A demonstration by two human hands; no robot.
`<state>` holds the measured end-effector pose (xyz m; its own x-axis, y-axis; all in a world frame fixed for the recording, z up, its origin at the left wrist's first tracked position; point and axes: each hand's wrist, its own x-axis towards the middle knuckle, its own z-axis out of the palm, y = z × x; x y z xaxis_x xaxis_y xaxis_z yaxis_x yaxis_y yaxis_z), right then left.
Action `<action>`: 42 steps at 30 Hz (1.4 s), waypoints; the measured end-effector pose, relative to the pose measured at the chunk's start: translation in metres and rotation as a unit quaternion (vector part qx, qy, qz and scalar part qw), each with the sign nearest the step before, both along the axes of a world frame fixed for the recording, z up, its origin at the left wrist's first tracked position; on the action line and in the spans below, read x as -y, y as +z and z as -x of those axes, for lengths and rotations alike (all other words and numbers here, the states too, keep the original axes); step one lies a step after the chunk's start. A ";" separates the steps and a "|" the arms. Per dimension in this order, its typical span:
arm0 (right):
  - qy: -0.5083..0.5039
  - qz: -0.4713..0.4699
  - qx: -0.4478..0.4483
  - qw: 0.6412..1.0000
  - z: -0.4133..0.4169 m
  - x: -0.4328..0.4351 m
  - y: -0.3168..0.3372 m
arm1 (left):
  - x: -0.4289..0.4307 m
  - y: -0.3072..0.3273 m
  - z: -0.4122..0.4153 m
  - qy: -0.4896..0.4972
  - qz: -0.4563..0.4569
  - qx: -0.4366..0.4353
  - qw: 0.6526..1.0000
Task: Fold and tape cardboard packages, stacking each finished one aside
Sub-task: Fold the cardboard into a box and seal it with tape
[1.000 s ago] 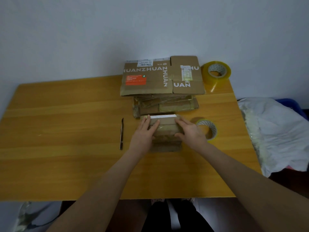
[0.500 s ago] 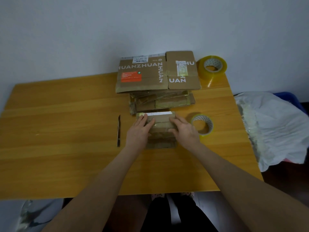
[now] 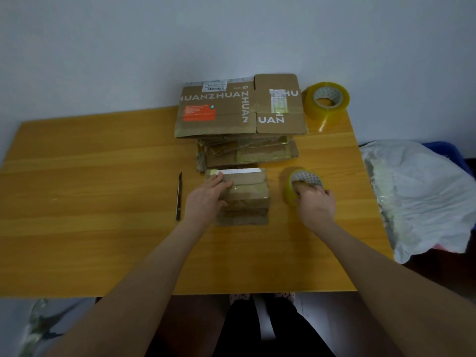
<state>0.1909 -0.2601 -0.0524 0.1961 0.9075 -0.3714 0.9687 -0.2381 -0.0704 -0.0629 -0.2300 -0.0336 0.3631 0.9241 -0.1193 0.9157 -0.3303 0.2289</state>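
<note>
A small folded cardboard package [image 3: 248, 191], partly taped, lies at the middle of the wooden table [image 3: 103, 202]. My left hand [image 3: 206, 199] rests flat on its left part, fingers straight. My right hand [image 3: 313, 204] grips a small roll of yellowish tape [image 3: 301, 181] just right of the package, fingers hooked into its core. Behind the package lies a stack of flattened cardboard [image 3: 247, 153], and on its far part a large printed carton [image 3: 239, 106].
A thin black knife [image 3: 178, 197] lies left of the package. A bigger tape roll [image 3: 325, 101] stands at the back right corner. A white plastic bag [image 3: 422, 194] sits off the table's right edge. The wall is close behind.
My right hand left the package and moved right onto the small tape roll, taking hold of it. My left hand stayed on the package.
</note>
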 end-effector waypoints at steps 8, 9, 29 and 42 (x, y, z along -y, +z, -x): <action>-0.065 -0.216 -0.294 0.929 0.008 -0.021 0.051 | 0.005 -0.001 0.004 0.006 0.020 -0.005 1.000; -0.076 -0.227 -0.319 0.917 0.010 -0.024 0.058 | 0.005 -0.001 0.004 0.006 0.026 -0.004 1.000; 0.273 -0.131 -0.100 0.948 0.076 -0.010 0.053 | -0.007 0.001 0.004 0.087 0.014 0.061 0.994; -0.028 -0.017 -0.531 0.847 0.057 -0.028 0.073 | -0.009 -0.003 0.007 0.094 0.006 0.091 0.991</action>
<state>0.1339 -0.2324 0.0208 -0.1884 0.9218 -0.3387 0.3423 -0.2616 -0.9024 -0.0696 -0.2214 -0.0362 0.2013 0.9764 -0.0786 0.9037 -0.1541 0.3994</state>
